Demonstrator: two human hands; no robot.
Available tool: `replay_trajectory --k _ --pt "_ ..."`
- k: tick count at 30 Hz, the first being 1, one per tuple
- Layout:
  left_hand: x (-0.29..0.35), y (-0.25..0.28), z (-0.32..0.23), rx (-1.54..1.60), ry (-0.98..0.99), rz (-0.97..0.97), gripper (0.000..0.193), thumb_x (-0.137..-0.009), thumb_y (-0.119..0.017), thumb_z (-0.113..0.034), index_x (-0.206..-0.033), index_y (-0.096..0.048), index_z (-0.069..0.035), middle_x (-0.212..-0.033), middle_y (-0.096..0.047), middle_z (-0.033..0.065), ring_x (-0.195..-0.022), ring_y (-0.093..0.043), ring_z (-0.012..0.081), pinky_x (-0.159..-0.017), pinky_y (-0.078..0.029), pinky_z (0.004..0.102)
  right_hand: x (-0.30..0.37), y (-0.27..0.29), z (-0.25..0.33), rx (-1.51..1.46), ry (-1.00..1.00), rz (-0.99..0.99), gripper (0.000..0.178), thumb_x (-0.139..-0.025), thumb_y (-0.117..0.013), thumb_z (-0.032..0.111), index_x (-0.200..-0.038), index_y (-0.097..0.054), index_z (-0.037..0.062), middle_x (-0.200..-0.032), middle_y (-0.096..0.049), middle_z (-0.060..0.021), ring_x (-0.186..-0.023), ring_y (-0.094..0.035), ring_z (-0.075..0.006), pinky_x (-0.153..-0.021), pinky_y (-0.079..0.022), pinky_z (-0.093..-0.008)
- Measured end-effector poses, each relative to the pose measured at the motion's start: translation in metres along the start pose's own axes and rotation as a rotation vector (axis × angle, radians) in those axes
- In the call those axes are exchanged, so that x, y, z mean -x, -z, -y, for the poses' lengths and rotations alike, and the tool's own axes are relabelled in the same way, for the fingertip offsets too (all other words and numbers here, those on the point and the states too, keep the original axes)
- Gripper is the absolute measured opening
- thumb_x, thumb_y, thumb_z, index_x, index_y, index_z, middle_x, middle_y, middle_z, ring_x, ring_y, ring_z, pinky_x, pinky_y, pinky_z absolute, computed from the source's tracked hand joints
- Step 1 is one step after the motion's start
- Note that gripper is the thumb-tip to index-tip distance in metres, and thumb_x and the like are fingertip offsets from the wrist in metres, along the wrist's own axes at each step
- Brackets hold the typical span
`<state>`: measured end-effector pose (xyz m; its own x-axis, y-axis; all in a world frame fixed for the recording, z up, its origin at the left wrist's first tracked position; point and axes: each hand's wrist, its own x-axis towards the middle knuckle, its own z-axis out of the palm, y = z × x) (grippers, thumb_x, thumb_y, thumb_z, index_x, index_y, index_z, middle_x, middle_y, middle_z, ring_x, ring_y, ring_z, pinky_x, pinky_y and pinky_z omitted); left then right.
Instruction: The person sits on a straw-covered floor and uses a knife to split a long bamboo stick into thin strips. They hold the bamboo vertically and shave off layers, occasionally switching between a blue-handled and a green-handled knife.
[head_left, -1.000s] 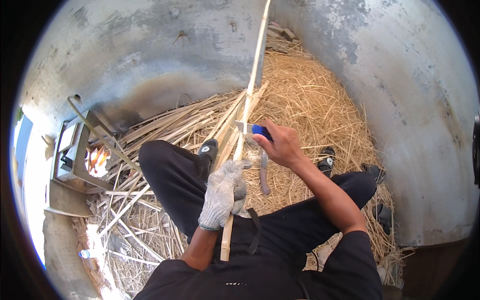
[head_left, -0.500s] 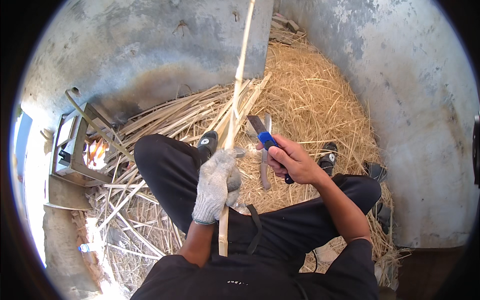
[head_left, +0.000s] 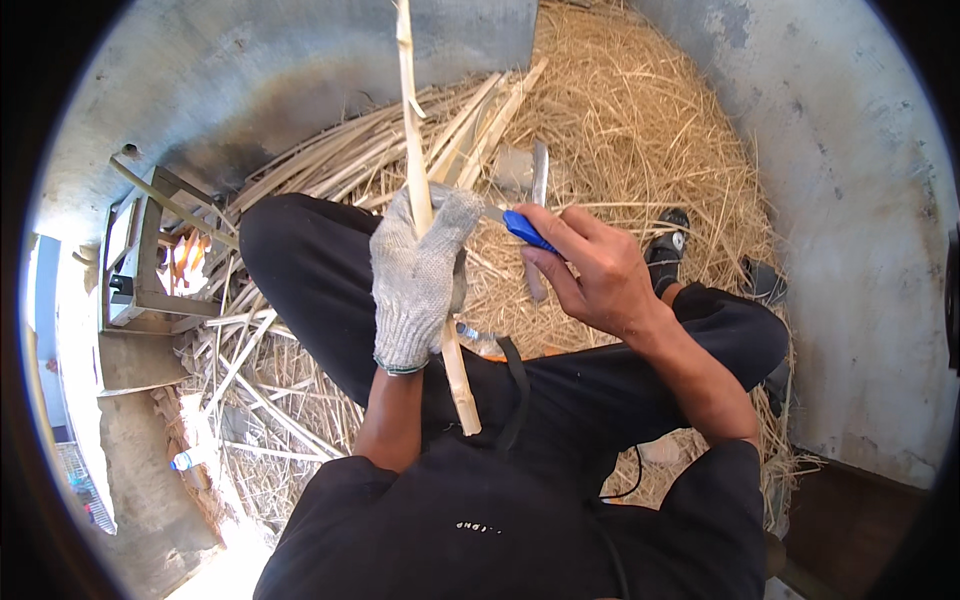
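head view, left hand: your gloved left hand (head_left: 418,280) is clenched round the pale cane stalk (head_left: 412,140), at centre, just above your left knee.
head view, right hand: your bare right hand (head_left: 590,270) grips the blue-handled knife (head_left: 522,230), blade pointing to 9 o'clock and reaching the stalk at the glove's top edge; the hands are just beside each other.
stalk: near upright, running from 12 o'clock at the frame's top edge down past the glove, cut end over your lap.
edges: concrete wall (head_left: 860,200) curves from 1 to 4 o'clock, another wall from 9 to 12; a metal frame stand (head_left: 140,270) sits at 9 o'clock.
open room: little; straw heap (head_left: 640,120) fills 12 to 2 o'clock, split stalk pile (head_left: 330,160) lies at 10 to 11, your crossed legs fill the middle. A second tool (head_left: 538,190) lies on the straw just beyond the knife.
change since earlier: the stalk now stands straighter and nearer the frame centre, both hands have risen closer to the camera, and the knife has come in from beside the stalk to meet it.
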<state>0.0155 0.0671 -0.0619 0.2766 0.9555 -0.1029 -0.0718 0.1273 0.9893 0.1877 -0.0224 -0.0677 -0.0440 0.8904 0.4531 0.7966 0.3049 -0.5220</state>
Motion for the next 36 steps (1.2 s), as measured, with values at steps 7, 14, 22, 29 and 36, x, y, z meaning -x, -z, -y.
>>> replay_trajectory --k 7,14,22,29,36 --pt "0.017 0.049 -0.007 0.096 -0.075 0.072 0.065 -0.087 -0.066 -0.056 -0.119 -0.05 -0.001 -0.05 -0.031 -0.0081 -0.03 -0.027 0.0026 -0.024 -0.023 0.0195 0.021 -0.065 -0.112 0.135 -0.369 0.539 0.035 -0.091 -0.064 0.022 -0.121 -0.065 0.0039 -0.095 -0.07 -0.0179 -0.081 -0.068 -0.0344 -0.071 -0.053 -0.0429" --pt "0.015 0.053 -0.006 0.087 -0.006 -0.074 0.063 -0.09 -0.065 -0.05 -0.122 -0.043 0.0 -0.047 -0.036 -0.0048 -0.029 -0.032 0.0059 -0.023 -0.026 0.0212 0.107 -0.223 -0.171 0.197 -0.134 0.733 0.031 -0.085 -0.064 0.024 -0.108 -0.067 0.0046 -0.085 -0.072 -0.0166 -0.081 -0.068 -0.0421 -0.078 -0.055 -0.047" --pt "-0.013 0.103 0.016 0.504 0.055 0.325 0.067 -0.089 -0.067 -0.049 -0.122 -0.038 0.003 -0.049 -0.043 -0.0015 -0.032 -0.041 0.0087 -0.027 -0.034 0.0229 0.182 -0.276 -0.162 0.055 -0.602 1.347 0.041 -0.077 -0.076 0.039 -0.094 -0.072 0.0017 -0.098 -0.071 -0.0176 -0.095 -0.07 -0.0329 -0.08 -0.056 -0.0428" --pt "-0.009 0.062 -0.002 0.377 0.122 -0.084 0.074 -0.077 -0.084 -0.032 -0.122 -0.042 0.01 -0.055 -0.048 0.0005 -0.037 -0.04 0.0068 -0.034 -0.034 0.022 0.215 -0.311 -0.151 0.155 -0.548 1.254 0.044 -0.075 -0.077 0.044 -0.098 -0.073 0.0069 -0.1 -0.071 -0.0149 -0.098 -0.068 -0.0303 -0.084 -0.054 -0.0421" --pt "0.003 0.067 -0.02 0.351 0.183 -0.06 0.05 -0.084 -0.076 -0.027 -0.114 -0.053 0.005 -0.061 -0.05 -0.0012 -0.041 -0.041 0.0038 -0.036 -0.03 0.0195 0.21 -0.308 -0.151 0.121 -0.532 1.133 0.045 -0.076 -0.072 0.051 -0.087 -0.073 0.0073 -0.089 -0.071 -0.0178 -0.089 -0.069 -0.0347 -0.078 -0.055 -0.0447"
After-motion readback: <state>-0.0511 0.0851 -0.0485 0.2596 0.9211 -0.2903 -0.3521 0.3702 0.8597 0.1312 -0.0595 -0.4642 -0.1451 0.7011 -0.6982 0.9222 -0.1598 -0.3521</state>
